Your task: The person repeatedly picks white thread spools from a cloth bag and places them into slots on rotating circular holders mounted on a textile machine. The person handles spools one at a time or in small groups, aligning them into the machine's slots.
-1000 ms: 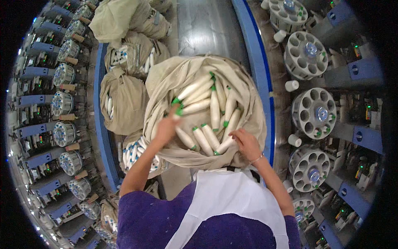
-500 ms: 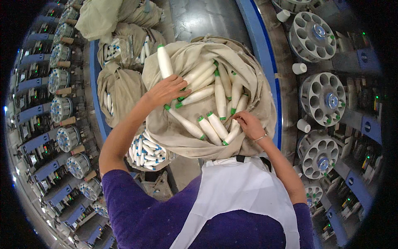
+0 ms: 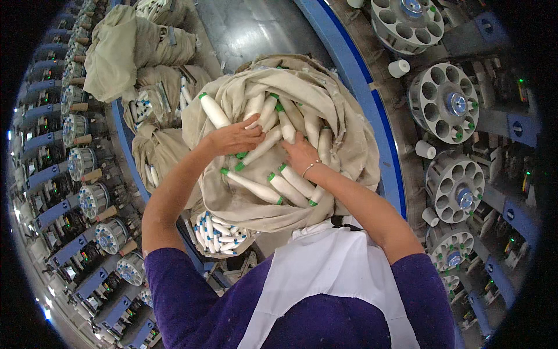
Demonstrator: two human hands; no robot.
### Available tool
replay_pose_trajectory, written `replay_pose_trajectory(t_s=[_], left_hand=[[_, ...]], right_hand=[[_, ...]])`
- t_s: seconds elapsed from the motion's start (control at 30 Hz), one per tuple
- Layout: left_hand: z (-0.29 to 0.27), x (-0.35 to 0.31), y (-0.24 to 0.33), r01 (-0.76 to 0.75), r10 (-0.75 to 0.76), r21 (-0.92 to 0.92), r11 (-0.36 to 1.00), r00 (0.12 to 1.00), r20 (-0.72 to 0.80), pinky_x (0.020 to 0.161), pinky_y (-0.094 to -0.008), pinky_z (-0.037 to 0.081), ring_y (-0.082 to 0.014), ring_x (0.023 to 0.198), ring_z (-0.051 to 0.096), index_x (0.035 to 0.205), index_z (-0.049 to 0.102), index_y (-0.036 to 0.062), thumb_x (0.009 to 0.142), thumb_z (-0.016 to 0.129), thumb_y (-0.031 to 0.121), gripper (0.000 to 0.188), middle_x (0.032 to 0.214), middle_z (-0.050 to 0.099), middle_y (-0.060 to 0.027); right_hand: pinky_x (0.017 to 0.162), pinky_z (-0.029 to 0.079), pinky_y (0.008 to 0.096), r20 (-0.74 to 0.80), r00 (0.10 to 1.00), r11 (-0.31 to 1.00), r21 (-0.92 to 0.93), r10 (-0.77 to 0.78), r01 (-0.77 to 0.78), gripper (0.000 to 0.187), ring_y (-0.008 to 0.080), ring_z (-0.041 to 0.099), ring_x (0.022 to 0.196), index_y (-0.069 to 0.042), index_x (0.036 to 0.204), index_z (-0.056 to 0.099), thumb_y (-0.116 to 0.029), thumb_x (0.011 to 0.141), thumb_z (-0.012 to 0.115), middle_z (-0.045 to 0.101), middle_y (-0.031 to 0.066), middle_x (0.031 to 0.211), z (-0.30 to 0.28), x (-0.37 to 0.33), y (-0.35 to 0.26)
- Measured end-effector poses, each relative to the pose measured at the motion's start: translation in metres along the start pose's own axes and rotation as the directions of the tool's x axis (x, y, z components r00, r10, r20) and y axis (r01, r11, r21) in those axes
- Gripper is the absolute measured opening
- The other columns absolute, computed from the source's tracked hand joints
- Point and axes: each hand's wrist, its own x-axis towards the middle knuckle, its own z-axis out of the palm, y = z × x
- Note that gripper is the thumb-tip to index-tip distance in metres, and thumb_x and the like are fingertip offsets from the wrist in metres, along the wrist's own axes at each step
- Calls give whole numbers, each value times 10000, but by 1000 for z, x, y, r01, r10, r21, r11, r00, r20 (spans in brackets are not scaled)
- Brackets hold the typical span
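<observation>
A large beige cloth sack (image 3: pixel 354 145) stands open in front of me, with several white yarn bobbins with green ends lying inside. My left hand (image 3: pixel 235 138) is curled over the lower ends of bobbins on the left side, its fingers closed on a yarn bobbin (image 3: pixel 253 109). Its exact grip is partly hidden. In the middle, my right hand (image 3: pixel 302 155) pinches the lower end of another yarn bobbin (image 3: pixel 286 127). One bobbin (image 3: pixel 214 110) leans on the sack's left rim beyond my left hand. Nearer me lie a slanting bobbin (image 3: pixel 256 187) and several more.
Beige sacks (image 3: pixel 160 148) of bobbins stand at the left, and a smaller sack of blue-ended bobbins (image 3: pixel 218 232) sits nearer me. A blue rail (image 3: pixel 386 145) runs along the right. Machines with round bobbin magazines (image 3: pixel 444 103) line both sides. Beyond the sack is a grey metal surface (image 3: pixel 261 29).
My right hand has moved up and left from the sack's near right edge to a bobbin in the middle. My left hand stays over the left bobbins. The view has shifted and turned slightly.
</observation>
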Motion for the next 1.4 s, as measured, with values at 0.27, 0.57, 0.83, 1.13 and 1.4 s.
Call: replay_pose_trajectory(t_s=[0.27, 0.57, 0.83, 1.13, 1.4], left_hand=[[-57, 49, 38, -25, -81, -419, 908, 969, -235, 947, -375, 430, -184, 1015, 507, 819, 633, 90, 740, 600, 146, 103, 942, 519, -40], [-36, 139, 49, 269, -267, -60, 961, 963, 37, 834, -341, 410, -239, 1087, 450, 867, 731, 100, 758, 593, 189, 197, 1349, 446, -76], [-46, 110, 19, 209, -229, -169, 963, 968, -103, 821, -360, 424, -240, 912, 489, 870, 701, 11, 707, 603, 98, 210, 1271, 506, -91], [-242, 191, 49, 378, -691, -625, 684, 610, -388, 774, -392, 433, -304, 886, 506, 817, 676, 28, 683, 735, 191, 219, 1132, 580, -113], [-297, 334, 63, -300, -666, -953, 44, 702, -251, 926, -353, 401, -273, 1140, 511, 816, 647, -19, 643, 657, 133, 230, 1186, 589, -128]], right_hand=[[895, 484, 308, 275, 949, 519, 840, -157, -158, 725, 214, 561, 1087, -202, 1418, 349, -91, 756, 622, 487, 157, 1275, -86, -109, 64], [880, 511, 374, 29, 977, -22, 999, 211, -25, 775, 256, 585, 1093, -64, 1409, 266, -62, 763, 696, 521, 149, 1273, -96, -192, 125], [827, 532, 342, -229, 916, -47, 965, 330, 258, 772, 213, 599, 1041, -93, 1440, 232, -42, 811, 678, 553, 122, 1214, -103, -208, 159], [606, 524, 265, -394, 887, -102, 899, 242, 427, 535, 118, 580, 744, -108, 1369, 350, -389, 953, 536, 557, 48, 940, -118, -276, 221], [497, 463, 226, -486, 856, 33, 872, 177, 489, 709, 97, 541, 611, -41, 1223, 509, -652, 884, 390, 559, 18, 775, -140, -369, 272]])
